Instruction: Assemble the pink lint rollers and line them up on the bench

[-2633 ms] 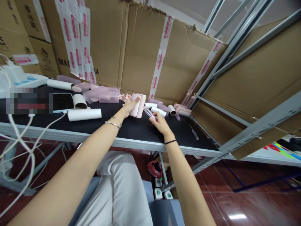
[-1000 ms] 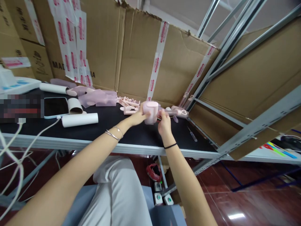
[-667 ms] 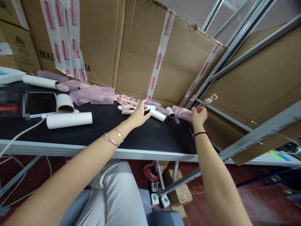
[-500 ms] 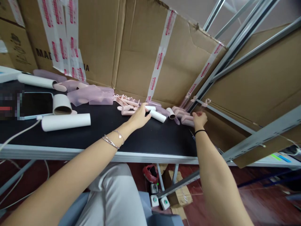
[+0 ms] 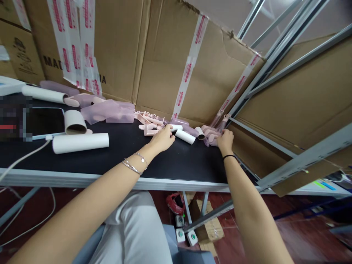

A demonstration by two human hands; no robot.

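My left hand (image 5: pixel 162 139) lies on the black table top (image 5: pixel 170 161) with its fingers curled round the end of a small white roll (image 5: pixel 175 127). A second small white roll (image 5: pixel 185 136) lies just to its right. Loose pink handle parts (image 5: pixel 148 123) sit just beyond the hand. My right hand (image 5: pixel 225 141) is down at the table's far right corner. Its fingers are closed on a pink roller piece in the pile of pink rollers (image 5: pixel 209 134) against the cardboard wall.
A long white roll (image 5: pixel 80 142), a short cardboard tube (image 5: pixel 74 123), a phone (image 5: pixel 44 123) with a white cable and pink plastic covers (image 5: pixel 110 110) lie to the left. Taped cardboard (image 5: pixel 165 66) closes the back; grey metal shelf rails (image 5: pixel 275 44) rise on the right.
My right hand carried the pink roller from the middle to the right, lifted it, then lowered it onto the pile. My left hand let go and moved to the small white roll.
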